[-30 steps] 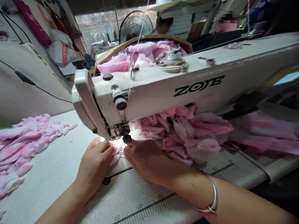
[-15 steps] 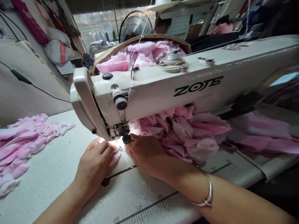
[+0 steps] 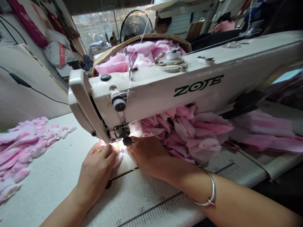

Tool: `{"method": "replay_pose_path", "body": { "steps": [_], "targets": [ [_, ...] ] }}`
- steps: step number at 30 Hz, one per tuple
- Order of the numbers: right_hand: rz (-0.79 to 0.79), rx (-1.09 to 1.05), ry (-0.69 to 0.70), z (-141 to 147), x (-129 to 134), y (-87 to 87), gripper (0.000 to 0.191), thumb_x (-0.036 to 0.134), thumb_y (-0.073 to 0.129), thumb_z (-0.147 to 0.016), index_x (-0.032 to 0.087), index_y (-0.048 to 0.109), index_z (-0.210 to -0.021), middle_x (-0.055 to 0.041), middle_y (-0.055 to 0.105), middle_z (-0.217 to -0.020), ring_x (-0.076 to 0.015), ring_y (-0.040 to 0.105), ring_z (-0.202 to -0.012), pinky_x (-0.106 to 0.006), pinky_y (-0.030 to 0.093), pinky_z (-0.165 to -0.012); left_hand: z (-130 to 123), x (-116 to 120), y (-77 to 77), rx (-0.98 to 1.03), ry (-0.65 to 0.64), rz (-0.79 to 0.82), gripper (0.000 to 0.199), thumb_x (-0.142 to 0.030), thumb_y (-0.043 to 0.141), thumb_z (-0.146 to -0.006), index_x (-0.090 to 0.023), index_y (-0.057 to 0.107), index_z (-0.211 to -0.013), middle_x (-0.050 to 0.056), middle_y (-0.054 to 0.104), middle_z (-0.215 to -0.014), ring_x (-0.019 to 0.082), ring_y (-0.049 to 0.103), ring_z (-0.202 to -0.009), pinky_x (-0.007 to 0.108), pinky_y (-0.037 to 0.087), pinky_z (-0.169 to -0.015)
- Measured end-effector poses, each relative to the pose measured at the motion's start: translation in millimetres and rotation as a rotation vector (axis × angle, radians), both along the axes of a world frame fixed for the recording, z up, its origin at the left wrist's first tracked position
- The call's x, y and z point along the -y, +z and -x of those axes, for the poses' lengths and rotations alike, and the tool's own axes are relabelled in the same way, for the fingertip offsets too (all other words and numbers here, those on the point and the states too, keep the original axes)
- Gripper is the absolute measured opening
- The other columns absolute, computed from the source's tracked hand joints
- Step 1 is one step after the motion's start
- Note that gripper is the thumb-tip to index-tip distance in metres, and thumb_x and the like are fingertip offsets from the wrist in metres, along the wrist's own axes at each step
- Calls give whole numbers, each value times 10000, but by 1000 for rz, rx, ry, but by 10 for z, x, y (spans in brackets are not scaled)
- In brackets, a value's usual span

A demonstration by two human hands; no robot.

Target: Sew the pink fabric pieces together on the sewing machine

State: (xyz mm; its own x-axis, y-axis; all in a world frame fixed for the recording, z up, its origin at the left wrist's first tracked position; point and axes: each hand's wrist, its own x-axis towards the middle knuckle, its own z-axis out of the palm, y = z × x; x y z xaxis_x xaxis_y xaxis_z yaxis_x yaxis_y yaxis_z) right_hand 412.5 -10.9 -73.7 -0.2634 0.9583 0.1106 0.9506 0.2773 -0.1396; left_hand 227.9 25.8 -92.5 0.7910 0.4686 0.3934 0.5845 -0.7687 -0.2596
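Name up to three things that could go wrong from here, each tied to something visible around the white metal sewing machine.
1. The left hand and right hand are bare and close beneath the head of the white metal sewing machine; a slip might injure a finger.
2. The crumpled pink fabric heap under the machine's arm could catch or drag.
3. The shiny silver metal bangle might snag loose cloth.

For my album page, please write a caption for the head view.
Two hands guide pink cloth beneath the sewing machine.
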Motion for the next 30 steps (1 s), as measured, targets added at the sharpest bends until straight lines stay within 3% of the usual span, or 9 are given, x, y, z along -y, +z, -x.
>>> {"method": "replay_pose_path", "body": {
  "steps": [9, 14, 17, 24, 30],
  "targets": [
    [8, -74, -86, -67, -20, 22, 179, 267, 496, -891, 187, 655, -876, -40, 664, -860, -177, 614, -690, -297, 364, -539, 30, 42, -52, -94, -21, 40, 292, -184, 355, -963, -136, 531, -1191, 81, 591, -1064, 214, 571, -987, 491, 401, -1025],
    [9, 3, -86, -27, -53, -15, 211, 282, 485, -905, 192, 672, -867, -61, 681, -958, -187, 632, -700, -301, 387, -545, 9, 100, 5, -65, -45, 44, 301, -105, 373, -918, -149, 569, -1143, 70, 621, -954, 221, 593, -944, 498, 409, -1023],
    [9, 12, -94, -16, -62, -4, 198, 280, 496, -899, 199, 672, -856, -52, 686, -913, -194, 633, -687, -299, 392, -541, -1, 116, 38, -28, -51, 51, 292, -97, 374, -903, -175, 591, -1080, 61, 623, -930, 207, 603, -877, 494, 438, -992],
    [19, 32, -86, 7, -56, -2, 217, 279, 449, -921, 190, 644, -887, -60, 680, -808, -204, 629, -657, -296, 389, -528, 74, 103, -35, -65, -29, 169, 298, -157, 429, -913, -176, 543, -1188, 60, 606, -1037, 225, 579, -986, 498, 323, -1092],
    [-39, 20, -65, 8, -55, -60, 179, 220, 459, -901, 194, 634, -876, -64, 672, -765, -203, 611, -630, -295, 368, -499, 119, 60, -32, -55, -39, 192, 347, -122, 347, -935, -194, 527, -1223, 45, 617, -999, 208, 584, -954, 538, 265, -1107]
  ]
}}
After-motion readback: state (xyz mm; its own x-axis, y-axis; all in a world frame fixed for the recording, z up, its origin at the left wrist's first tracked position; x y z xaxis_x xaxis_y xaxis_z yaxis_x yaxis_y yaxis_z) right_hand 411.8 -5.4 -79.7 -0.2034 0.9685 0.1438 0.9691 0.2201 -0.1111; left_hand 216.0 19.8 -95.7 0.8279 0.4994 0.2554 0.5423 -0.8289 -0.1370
